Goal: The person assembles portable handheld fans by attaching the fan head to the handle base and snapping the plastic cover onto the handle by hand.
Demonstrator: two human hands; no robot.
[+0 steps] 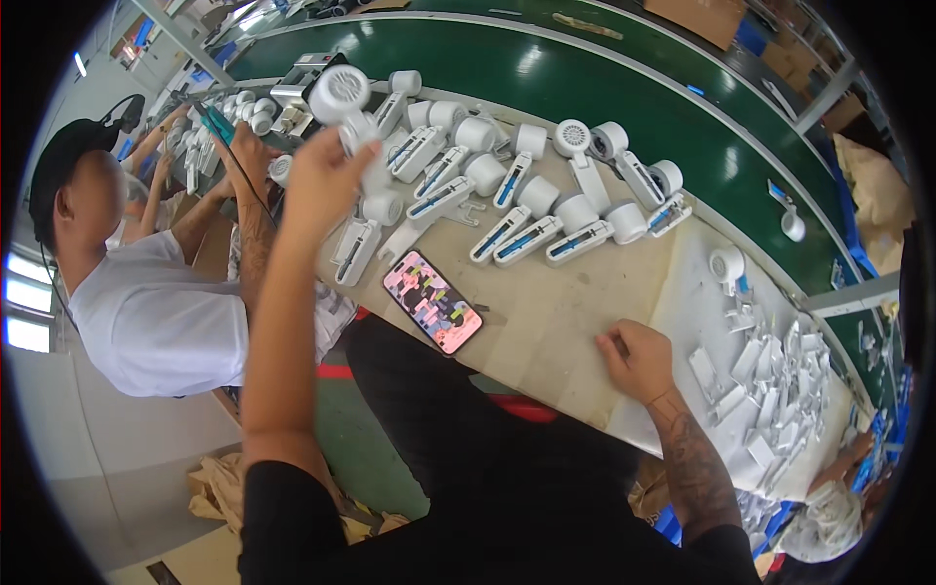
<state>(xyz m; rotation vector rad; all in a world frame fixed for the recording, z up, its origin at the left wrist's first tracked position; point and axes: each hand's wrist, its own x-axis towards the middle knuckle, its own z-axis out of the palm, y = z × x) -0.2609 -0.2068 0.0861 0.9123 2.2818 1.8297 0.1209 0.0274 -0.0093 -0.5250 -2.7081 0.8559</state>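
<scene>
My left hand (pixel 327 180) is raised over the left part of the table, its fingers wrapped round the handle of a white handheld fan (pixel 341 95) with a round grille head. Below and to the right of it lie several more white fans (pixel 444 198), their handles open and showing blue parts and wires inside. My right hand (pixel 636 359) rests low on the bare tabletop, fingers curled closed, and nothing shows in it. Between the two hands a phone (pixel 432 300) lies face up with a colourful lit screen.
The worktable (pixel 546 322) runs along a green conveyor belt (pixel 468 58). White plastic covers (pixel 770 390) are heaped at the right. One fan (pixel 792 224) lies on the belt. A co-worker in a white shirt (pixel 166 322) sits close on the left, holding a teal tool (pixel 216 125).
</scene>
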